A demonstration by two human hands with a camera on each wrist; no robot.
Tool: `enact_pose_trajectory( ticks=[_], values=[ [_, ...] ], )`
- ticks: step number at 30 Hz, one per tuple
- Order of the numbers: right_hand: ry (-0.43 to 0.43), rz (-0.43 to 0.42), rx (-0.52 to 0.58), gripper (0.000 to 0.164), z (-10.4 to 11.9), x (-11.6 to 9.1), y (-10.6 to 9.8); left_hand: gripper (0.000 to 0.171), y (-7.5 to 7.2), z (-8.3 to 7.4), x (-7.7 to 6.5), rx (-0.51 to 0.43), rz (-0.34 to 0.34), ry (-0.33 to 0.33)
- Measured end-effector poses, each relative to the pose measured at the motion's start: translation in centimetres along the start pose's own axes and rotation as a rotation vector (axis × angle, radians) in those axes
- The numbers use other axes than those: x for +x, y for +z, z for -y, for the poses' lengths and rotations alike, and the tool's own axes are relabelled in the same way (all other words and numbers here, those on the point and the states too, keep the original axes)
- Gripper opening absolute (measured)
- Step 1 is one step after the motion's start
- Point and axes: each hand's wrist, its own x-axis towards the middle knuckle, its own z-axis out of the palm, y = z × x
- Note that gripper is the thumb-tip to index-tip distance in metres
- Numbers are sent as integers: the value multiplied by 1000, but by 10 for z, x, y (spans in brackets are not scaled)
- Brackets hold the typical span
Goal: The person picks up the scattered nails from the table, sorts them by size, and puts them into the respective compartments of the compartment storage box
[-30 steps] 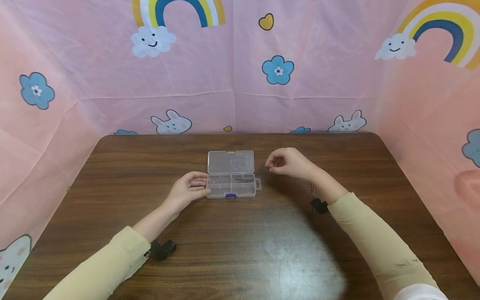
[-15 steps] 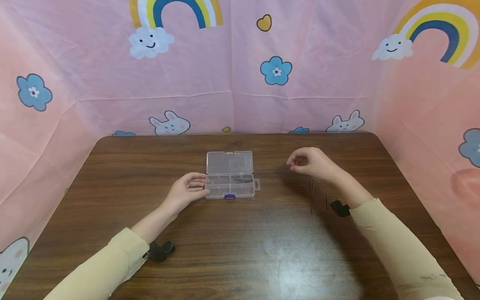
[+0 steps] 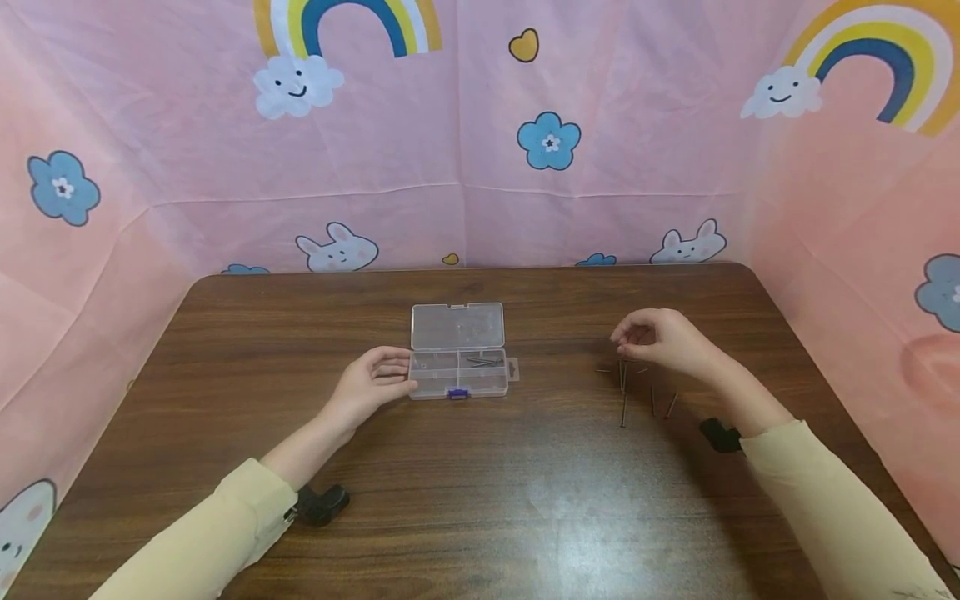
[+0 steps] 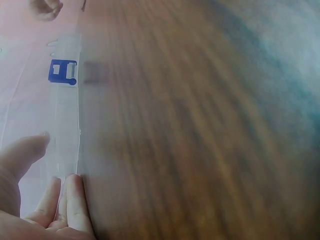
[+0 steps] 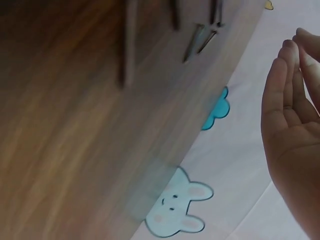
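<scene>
A clear plastic compartment box (image 3: 458, 386) with a blue latch (image 4: 63, 72) lies on the table, its lid (image 3: 457, 327) tipped back. Long thin metal pieces, like nails or screws (image 3: 483, 362), lie in its back right compartment; a tiny item is in the back left one. My left hand (image 3: 367, 387) holds the box at its left end, the thumb at the front corner. My right hand (image 3: 663, 337) hovers over several loose nails or screws (image 3: 623, 408) right of the box. Its fingers bend loosely, with thumb near fingertips; nothing shows between them.
The brown wooden table (image 3: 465, 508) ends at a pink patterned cloth (image 3: 420, 142) behind and at both sides. The box's hanging tab (image 3: 513, 369) sticks out on its right. A black wrist device (image 3: 322, 504) sits under the left sleeve, another (image 3: 720, 435) under the right.
My right hand has moved right, away from the box, and over the loose nails or screws, more of which now show. My left hand stays at the box.
</scene>
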Motion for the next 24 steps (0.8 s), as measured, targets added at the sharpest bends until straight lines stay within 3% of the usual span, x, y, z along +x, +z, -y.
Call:
enact_pose_trajectory(
  ticks=[10, 17, 24],
  values=[
    [13, 15, 27, 12, -19, -27, -5, 56, 1, -1, -1, 8, 2, -17],
    [32, 7, -13, 12, -29, -44, -7, 55, 1, 1, 0, 10, -3, 16],
    [18, 5, 15, 13, -37, -60, -9, 55, 0, 0, 0, 11, 1, 19]
  ],
)
